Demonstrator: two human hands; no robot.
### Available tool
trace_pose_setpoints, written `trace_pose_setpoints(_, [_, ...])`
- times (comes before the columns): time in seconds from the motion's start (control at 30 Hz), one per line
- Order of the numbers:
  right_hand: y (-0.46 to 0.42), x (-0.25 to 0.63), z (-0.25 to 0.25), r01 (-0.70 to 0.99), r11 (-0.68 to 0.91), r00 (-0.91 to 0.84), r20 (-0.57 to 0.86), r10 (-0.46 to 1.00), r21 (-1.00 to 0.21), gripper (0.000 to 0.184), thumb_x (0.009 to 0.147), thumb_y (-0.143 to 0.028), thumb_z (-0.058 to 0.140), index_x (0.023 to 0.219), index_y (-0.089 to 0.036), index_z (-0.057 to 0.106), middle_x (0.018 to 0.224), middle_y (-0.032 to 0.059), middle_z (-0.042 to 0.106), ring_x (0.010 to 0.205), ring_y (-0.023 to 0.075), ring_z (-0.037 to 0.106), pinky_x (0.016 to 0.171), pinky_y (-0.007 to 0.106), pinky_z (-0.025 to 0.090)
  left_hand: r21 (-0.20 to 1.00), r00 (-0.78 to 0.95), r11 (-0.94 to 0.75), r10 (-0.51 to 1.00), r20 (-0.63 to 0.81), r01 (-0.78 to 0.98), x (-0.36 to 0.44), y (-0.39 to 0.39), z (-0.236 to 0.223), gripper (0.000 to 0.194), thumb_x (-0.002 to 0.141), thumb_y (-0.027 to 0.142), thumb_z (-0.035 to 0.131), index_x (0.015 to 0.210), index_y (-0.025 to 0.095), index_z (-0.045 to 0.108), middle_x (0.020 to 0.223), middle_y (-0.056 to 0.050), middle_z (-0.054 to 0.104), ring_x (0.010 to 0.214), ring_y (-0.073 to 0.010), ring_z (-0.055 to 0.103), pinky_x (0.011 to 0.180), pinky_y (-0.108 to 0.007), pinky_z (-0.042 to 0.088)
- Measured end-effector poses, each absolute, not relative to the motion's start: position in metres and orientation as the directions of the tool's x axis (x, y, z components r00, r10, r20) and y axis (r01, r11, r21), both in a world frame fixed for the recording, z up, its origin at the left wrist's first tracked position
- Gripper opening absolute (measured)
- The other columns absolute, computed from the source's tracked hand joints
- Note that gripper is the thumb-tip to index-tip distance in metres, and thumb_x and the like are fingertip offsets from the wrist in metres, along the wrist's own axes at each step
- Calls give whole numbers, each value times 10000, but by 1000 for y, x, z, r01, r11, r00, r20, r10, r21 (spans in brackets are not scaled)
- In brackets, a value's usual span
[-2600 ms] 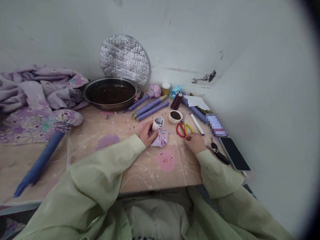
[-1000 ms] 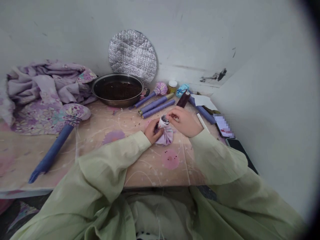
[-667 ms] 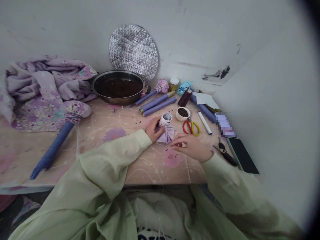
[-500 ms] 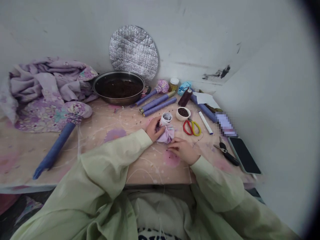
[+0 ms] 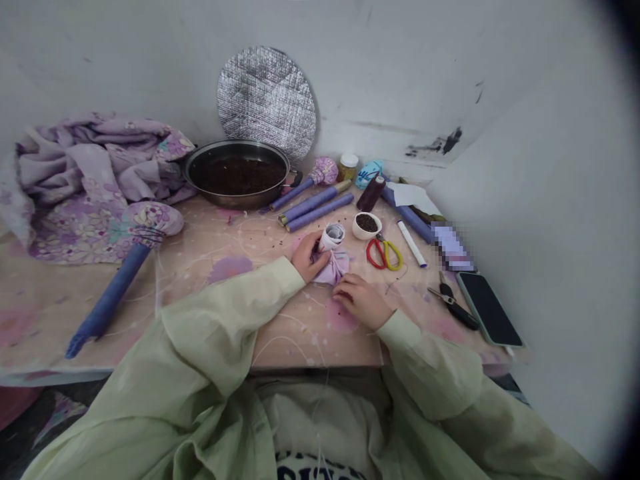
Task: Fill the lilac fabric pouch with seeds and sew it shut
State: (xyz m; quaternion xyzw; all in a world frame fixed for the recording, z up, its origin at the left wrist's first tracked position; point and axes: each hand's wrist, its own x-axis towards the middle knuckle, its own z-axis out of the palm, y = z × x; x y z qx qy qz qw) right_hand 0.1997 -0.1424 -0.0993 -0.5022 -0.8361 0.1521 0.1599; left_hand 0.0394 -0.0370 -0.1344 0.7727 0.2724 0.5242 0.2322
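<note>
My left hand [image 5: 306,259] grips the gathered neck of a lilac cloth bundle [image 5: 333,268], and a white rolled tube [image 5: 333,236] stands up out of it. The bundle rests on the printed tabletop [image 5: 280,337]. My right hand [image 5: 361,301] lies just in front of the cloth with its fingers curled against the table. Any fine thread in those fingers is too small to make out. A white bowl of dark seeds [image 5: 367,225] and red-and-yellow-handled scissors [image 5: 383,254] lie beyond my right hand.
At the back stand a steel pan of dark seeds [image 5: 235,175] and a round quilted foil mat [image 5: 266,97]. Several purple-blue rods, a dark thread spool [image 5: 371,193] and a white marker [image 5: 411,244] lie nearby. To the right are black snips [image 5: 453,300] and a phone [image 5: 487,309].
My right hand has come away from the white tube and moved down to the table in front of the cloth. My left hand stays on the bundle. The view has shifted slightly.
</note>
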Motion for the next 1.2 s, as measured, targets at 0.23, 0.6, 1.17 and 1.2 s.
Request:
trace_pose_setpoints(0.23, [-152,191,-101,857,508,-503,77,861,-85,127,860,-154,480,854,-138,606,905,101,566,863,214,512,762,360,431,628,297,-763,641,707,153,39,-38,-133,420,820,287,541,1199,132,448,1112,-125,580,1011,-215,557,890,-376,457])
trace_pose_setpoints(0.6, [-104,200,-13,770,497,-316,438,842,-399,88,887,-196,432,841,-183,505,856,52,516,846,178,507,765,323,418,650,303,-753,647,700,104,40,-38,-131,412,819,273,546,1201,148,458,1130,-121,580,1032,-225,549,901,-391,444])
trace_pose_setpoints(1.17, [-121,218,-26,763,480,-403,262,877,-434,79,777,-220,619,715,-176,643,737,26,608,697,135,563,667,277,442,628,305,-769,630,714,117,40,-36,-134,427,818,275,541,1211,138,443,1128,-134,573,1032,-227,548,897,-396,450])
trace_pose_setpoints(1.2, [-128,223,-36,757,481,-442,196,875,-442,79,777,-196,616,709,-174,649,757,33,625,718,139,579,681,280,452,627,305,-770,630,714,122,40,-36,-134,427,816,273,542,1209,136,443,1125,-134,573,1030,-225,549,895,-391,452])
